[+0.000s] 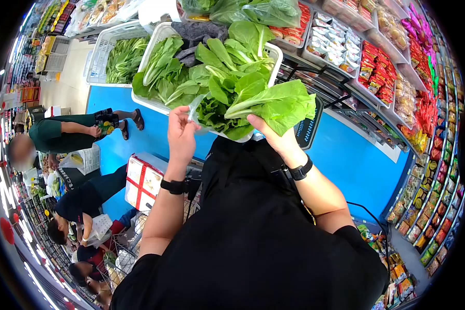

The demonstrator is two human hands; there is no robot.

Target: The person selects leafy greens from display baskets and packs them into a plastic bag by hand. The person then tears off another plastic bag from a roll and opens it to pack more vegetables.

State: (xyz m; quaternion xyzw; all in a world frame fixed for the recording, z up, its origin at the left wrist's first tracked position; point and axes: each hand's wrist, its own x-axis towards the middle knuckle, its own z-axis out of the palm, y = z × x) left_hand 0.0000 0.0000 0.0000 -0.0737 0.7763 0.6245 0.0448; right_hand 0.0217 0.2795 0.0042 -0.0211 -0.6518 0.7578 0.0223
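Note:
My left hand [182,135] pinches the edge of a clear plastic bag [195,111] that has leafy greens inside. In my right hand [266,129] is a head of bok choy [279,106], its pale stems towards the bag and its broad leaves spread out to the right. Both hands are at the near side of a white crate [155,106] heaped with loose bok choy [165,67]. A dark grey cloth [197,36] lies on the greens at the crate's far side. The bag's lower part is partly hidden behind the leaves.
Left of the crate stands another white basket [95,64] of thin greens. Bins of red snack packets [374,67] line the right. A red-and-white box [141,183] and a shopping cart [113,258] are close on my left, where several people stand. The floor is blue [346,155].

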